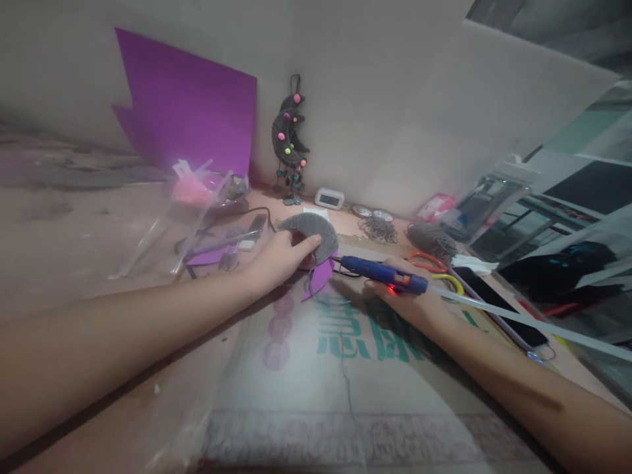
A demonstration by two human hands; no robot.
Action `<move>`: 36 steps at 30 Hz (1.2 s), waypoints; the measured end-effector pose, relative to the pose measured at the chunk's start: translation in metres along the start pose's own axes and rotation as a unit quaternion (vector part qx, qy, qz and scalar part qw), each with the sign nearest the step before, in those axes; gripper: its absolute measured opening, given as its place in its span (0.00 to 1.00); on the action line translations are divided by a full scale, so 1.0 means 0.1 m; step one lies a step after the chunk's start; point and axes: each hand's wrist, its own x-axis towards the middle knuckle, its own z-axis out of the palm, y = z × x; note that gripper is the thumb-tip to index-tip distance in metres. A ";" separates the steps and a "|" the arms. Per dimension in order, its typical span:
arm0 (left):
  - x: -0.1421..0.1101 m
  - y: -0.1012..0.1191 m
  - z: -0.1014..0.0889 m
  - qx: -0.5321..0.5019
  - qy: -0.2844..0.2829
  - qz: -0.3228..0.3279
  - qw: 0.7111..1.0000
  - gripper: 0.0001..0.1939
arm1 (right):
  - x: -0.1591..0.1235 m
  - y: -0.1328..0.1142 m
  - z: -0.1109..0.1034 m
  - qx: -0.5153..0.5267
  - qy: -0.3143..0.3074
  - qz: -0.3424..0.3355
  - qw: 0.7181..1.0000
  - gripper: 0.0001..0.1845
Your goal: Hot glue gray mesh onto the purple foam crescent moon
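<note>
My left hand [284, 258] pinches a crescent moon shape wrapped in grey yarn [320, 232] between thumb and fingers. Its lower tip is bare purple card [320, 278], and a loose strand of yarn dangles beside it. My right hand [405, 299] is closed around a blue hot glue gun [378, 270] with a red light glowing on it. The nozzle points left and meets, or nearly meets, the moon's edge where yarn and purple card join. A long translucent glue stick [523, 319] sticks out of the gun's back end.
A cardboard sheet [296, 401] covers the table. Behind are a finished moon hanging [288, 138], purple card [197, 105], a small clock [329, 198] and grey yarn [429, 242]. Scissors [427, 261] and a phone [503, 309] lie at right; loose glue sticks [197, 230] at left.
</note>
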 end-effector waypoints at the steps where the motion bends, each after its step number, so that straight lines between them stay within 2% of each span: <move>1: 0.00 0.00 0.00 0.000 0.001 0.003 1.000 0.15 | 0.00 0.01 0.00 0.005 0.005 -0.005 1.000 0.12; 7: 0.01 0.00 0.00 -0.007 0.006 -0.001 1.000 0.14 | 0.00 0.09 0.02 0.001 0.028 -0.030 0.999 0.14; 14: 0.03 -0.02 0.01 -0.022 0.017 0.030 0.999 0.14 | 0.01 0.11 0.03 -0.005 0.049 -0.031 0.998 0.14; 21: 0.01 0.01 0.01 -0.016 0.013 -0.009 1.000 0.16 | 0.02 0.14 0.04 -0.012 0.058 -0.031 0.998 0.13; 26: 0.00 0.01 0.01 -0.007 0.018 0.000 1.000 0.16 | 0.03 0.12 0.04 -0.009 0.078 -0.013 0.997 0.16; 29: 0.01 0.00 0.01 -0.001 0.016 -0.012 1.000 0.16 | 0.03 0.10 0.03 -0.004 0.075 -0.006 0.997 0.16; 33: 0.04 -0.03 0.01 -0.003 0.017 0.014 1.000 0.16 | 0.03 0.11 0.04 0.005 0.068 -0.002 0.998 0.16; 36: 0.05 -0.06 0.00 -0.013 0.014 0.011 1.000 0.16 | 0.03 0.11 0.05 0.023 0.076 0.012 0.997 0.16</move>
